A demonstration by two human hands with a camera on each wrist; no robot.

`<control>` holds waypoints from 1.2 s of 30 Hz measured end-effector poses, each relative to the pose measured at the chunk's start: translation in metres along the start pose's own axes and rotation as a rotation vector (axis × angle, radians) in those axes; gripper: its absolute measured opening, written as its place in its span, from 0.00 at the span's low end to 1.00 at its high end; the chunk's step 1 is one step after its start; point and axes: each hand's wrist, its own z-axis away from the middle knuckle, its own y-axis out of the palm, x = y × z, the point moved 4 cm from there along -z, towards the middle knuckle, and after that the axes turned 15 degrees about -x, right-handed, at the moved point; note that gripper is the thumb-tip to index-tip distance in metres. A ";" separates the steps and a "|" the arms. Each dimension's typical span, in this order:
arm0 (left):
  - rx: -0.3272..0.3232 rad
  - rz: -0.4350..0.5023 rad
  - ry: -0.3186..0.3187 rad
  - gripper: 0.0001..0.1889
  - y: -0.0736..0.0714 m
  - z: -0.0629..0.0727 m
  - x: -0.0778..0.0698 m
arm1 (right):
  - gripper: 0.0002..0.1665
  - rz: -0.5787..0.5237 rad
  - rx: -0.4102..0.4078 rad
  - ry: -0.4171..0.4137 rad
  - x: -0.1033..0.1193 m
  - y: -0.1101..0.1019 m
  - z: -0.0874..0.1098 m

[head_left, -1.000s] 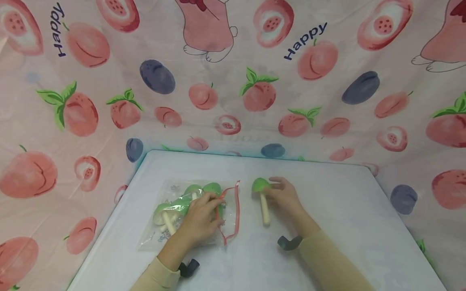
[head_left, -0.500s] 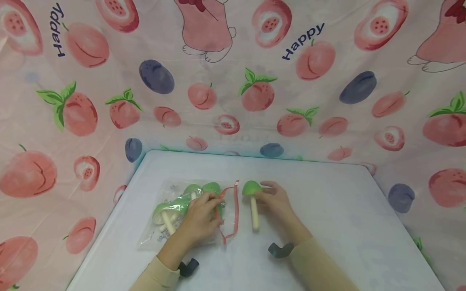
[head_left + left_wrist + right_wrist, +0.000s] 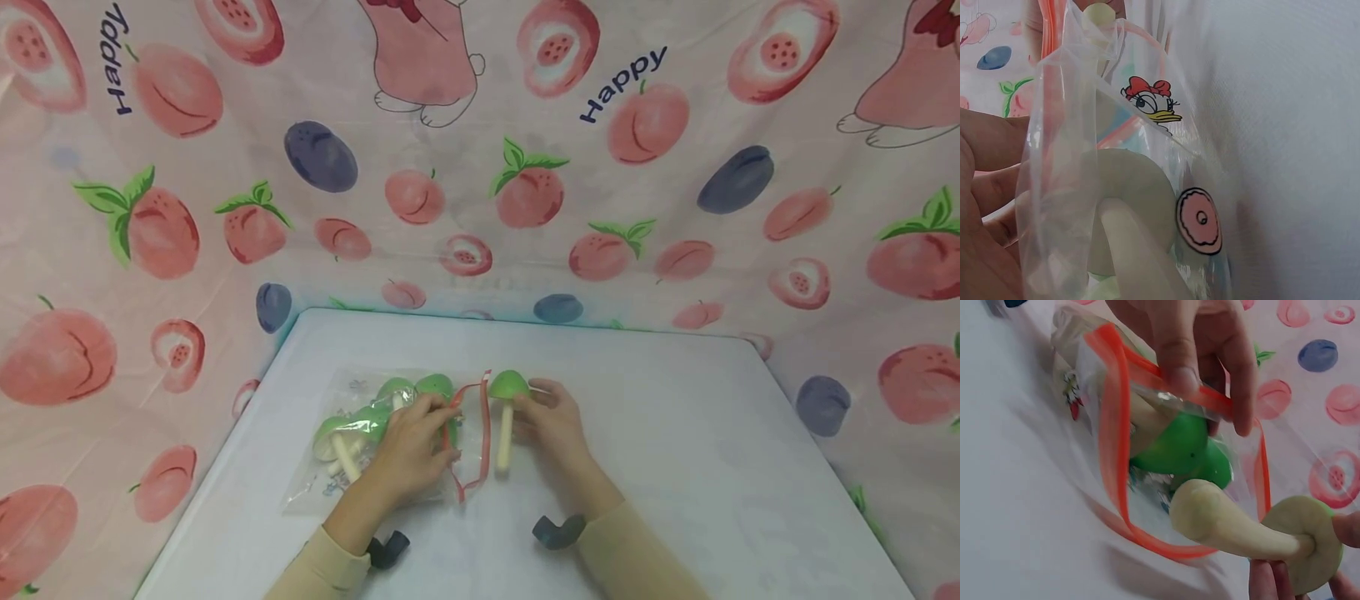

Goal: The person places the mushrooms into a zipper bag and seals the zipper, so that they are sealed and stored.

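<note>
My left hand [image 3: 416, 446] pinches the rim of a clear zip bag [image 3: 486, 437]. In the right wrist view its thumb lies along the orange-red zip strip [image 3: 1117, 425], and the bag's mouth gapes. Inside are several toy mushrooms [image 3: 330, 442] with green caps and cream stems. My right hand [image 3: 551, 425] holds another green-capped mushroom [image 3: 509, 385] by its cap, just right of the mouth. The right wrist view shows its stem [image 3: 1235, 522] pointing toward the opening and overlapping it. Printed cartoon figures on the bag's film show in the left wrist view.
A white table [image 3: 675, 467] lies under both hands. Fruit-patterned cloth [image 3: 465, 167] rises behind it and along both sides. Black curved pieces [image 3: 558, 532] stick out at both wrists.
My right hand has moved left with the mushroom, bringing it close to the bag's mouth. The left hand keeps its hold on the rim and has hardly moved.
</note>
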 end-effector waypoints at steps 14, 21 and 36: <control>-0.001 0.000 0.015 0.34 -0.001 -0.001 -0.001 | 0.32 -0.162 -0.129 0.016 -0.016 0.017 0.020; -0.004 -0.001 0.023 0.34 -0.001 0.000 0.000 | 0.32 -0.197 -0.128 0.003 -0.016 0.025 0.030; 0.015 -0.004 -0.009 0.34 0.000 0.000 -0.001 | 0.31 -0.247 -0.059 0.009 -0.026 0.041 0.045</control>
